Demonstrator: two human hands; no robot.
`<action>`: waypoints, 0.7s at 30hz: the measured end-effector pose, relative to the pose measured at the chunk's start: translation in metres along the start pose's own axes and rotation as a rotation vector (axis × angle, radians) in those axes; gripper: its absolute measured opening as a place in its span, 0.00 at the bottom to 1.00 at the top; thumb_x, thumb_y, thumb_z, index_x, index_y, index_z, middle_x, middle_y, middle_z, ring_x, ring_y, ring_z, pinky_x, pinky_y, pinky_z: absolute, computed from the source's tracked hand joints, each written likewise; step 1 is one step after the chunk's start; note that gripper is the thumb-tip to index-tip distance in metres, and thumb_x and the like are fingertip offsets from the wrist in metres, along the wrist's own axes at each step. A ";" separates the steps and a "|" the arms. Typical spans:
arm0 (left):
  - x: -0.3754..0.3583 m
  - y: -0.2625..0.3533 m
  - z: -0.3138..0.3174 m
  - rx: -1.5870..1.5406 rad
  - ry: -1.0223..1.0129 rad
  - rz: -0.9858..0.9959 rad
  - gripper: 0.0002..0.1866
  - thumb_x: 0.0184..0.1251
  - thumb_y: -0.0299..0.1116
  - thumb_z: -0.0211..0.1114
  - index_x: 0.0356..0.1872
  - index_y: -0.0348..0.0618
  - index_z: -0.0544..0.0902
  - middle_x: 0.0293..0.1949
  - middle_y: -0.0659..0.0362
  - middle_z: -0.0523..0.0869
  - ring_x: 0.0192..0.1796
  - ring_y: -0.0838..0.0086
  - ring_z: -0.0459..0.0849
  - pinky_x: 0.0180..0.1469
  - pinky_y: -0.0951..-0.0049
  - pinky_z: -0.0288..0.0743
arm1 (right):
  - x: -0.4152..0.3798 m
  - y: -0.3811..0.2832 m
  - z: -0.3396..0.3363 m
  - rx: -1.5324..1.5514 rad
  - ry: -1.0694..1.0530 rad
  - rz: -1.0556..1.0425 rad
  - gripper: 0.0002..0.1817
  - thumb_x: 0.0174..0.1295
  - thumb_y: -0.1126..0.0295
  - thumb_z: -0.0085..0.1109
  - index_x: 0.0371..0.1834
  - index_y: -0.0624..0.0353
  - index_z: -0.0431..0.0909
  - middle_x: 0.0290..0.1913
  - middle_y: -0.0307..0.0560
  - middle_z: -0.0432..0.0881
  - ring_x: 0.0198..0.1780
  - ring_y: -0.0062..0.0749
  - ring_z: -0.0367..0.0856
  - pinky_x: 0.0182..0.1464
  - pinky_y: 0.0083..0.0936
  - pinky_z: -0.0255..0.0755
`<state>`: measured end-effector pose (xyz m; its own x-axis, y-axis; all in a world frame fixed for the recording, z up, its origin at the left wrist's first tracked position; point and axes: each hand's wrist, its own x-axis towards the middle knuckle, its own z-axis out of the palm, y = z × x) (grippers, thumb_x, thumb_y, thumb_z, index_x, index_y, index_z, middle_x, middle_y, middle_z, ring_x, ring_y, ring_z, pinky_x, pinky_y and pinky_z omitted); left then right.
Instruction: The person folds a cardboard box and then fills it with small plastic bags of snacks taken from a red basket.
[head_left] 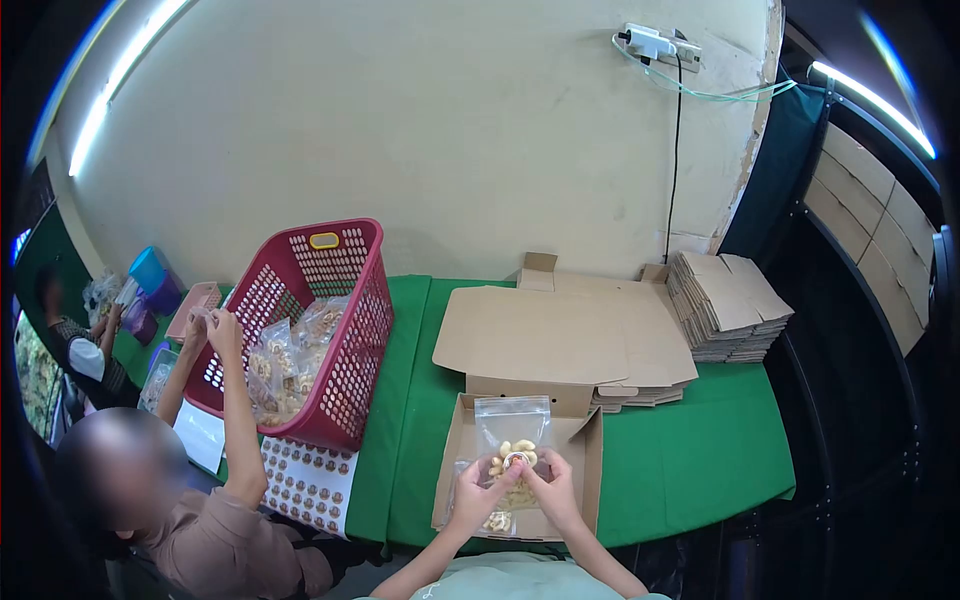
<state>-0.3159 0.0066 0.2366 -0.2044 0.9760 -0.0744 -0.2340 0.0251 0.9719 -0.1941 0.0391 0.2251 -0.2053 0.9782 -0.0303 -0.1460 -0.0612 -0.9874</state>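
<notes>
Both my hands meet over an open cardboard box (592, 480) at the table's front edge. A clear zip bag (513, 418) with pale nuts, its top edge pointing away from me, lies between them. My left hand (474, 492) is closed at the bag's left side, and my right hand (552, 488) at its right. Thumbs and fingertips come together at a small round sticker (516, 459) on the bag's front. Another bag of nuts (498, 521) shows below, inside the box.
Flattened cardboard (540, 330) lies behind the box, with stacked folded boxes (730, 300) at its right. A red basket (375, 340) of filled bags and a sticker sheet (305, 480) are on the left. Beside them sits a co-worker (220, 540), arms raised; another person is farther back.
</notes>
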 end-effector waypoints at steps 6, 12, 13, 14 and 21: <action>0.006 0.015 -0.022 0.061 -0.067 -0.030 0.15 0.58 0.33 0.65 0.40 0.31 0.78 0.34 0.59 0.82 0.34 0.83 0.79 0.36 0.83 0.75 | 0.013 -0.022 0.009 -0.166 -0.052 -0.023 0.08 0.54 0.70 0.63 0.32 0.64 0.78 0.28 0.35 0.78 0.29 0.11 0.73 0.31 0.11 0.66; 0.013 0.017 -0.046 0.117 -0.092 -0.033 0.15 0.59 0.33 0.64 0.41 0.31 0.78 0.31 0.61 0.83 0.32 0.85 0.79 0.33 0.85 0.74 | 0.020 -0.016 0.024 -0.097 -0.104 0.001 0.08 0.54 0.70 0.62 0.32 0.64 0.79 0.27 0.34 0.78 0.28 0.11 0.71 0.29 0.11 0.65; 0.014 0.017 -0.050 0.115 -0.108 -0.030 0.15 0.59 0.33 0.64 0.41 0.32 0.78 0.31 0.61 0.83 0.32 0.85 0.79 0.33 0.85 0.73 | 0.019 -0.019 0.029 -0.074 -0.100 -0.014 0.08 0.55 0.70 0.62 0.32 0.64 0.79 0.27 0.34 0.78 0.28 0.11 0.71 0.29 0.10 0.64; 0.016 0.016 -0.053 0.110 -0.124 -0.028 0.15 0.59 0.33 0.64 0.42 0.32 0.78 0.31 0.62 0.83 0.32 0.85 0.79 0.33 0.85 0.73 | 0.018 -0.020 0.032 -0.052 -0.096 -0.029 0.08 0.55 0.70 0.62 0.32 0.64 0.79 0.27 0.34 0.78 0.28 0.11 0.71 0.29 0.10 0.64; 0.019 0.002 -0.071 0.015 -0.252 -0.033 0.16 0.60 0.32 0.63 0.45 0.32 0.77 0.35 0.62 0.82 0.35 0.86 0.78 0.36 0.85 0.73 | 0.015 -0.001 0.029 -0.036 -0.109 -0.047 0.08 0.57 0.69 0.60 0.33 0.63 0.79 0.30 0.35 0.79 0.33 0.12 0.72 0.33 0.10 0.65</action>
<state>-0.3878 0.0097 0.2211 0.0466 0.9976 -0.0506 -0.2219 0.0597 0.9732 -0.2252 0.0477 0.2303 -0.3035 0.9523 0.0317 -0.1235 -0.0063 -0.9923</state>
